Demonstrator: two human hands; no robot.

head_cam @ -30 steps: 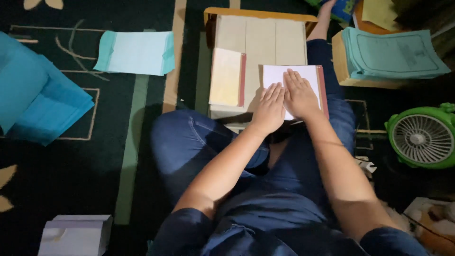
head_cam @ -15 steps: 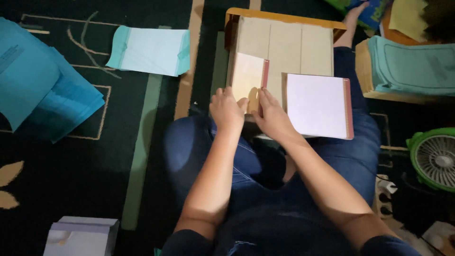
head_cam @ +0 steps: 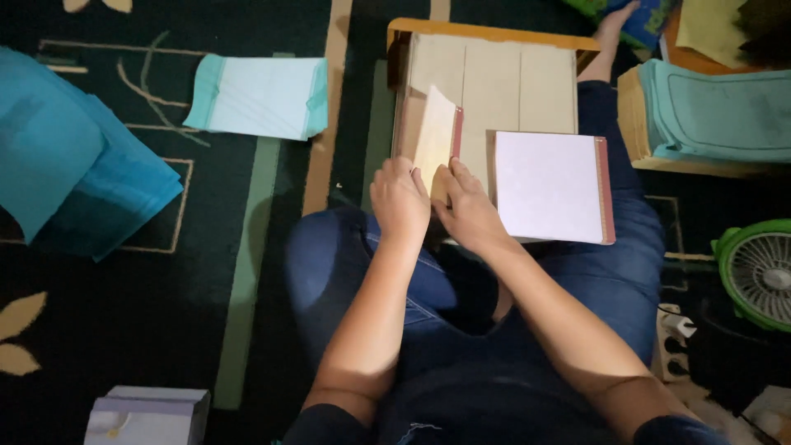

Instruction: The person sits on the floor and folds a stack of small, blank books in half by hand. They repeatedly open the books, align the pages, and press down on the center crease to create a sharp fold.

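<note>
Both hands close on the near end of a cream booklet [head_cam: 437,140] (red spine), left hand [head_cam: 400,202] and right hand [head_cam: 468,210] equally near, its long axis running away along the wooden board's [head_cam: 494,37] left edge, beside a white pad [head_cam: 548,185].

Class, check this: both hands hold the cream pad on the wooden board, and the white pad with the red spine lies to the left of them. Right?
Not quite. The head view shows the white pad with the red spine to the right of the hands, not left. Both the left hand and right hand do hold the cream pad on the wooden board.
</note>
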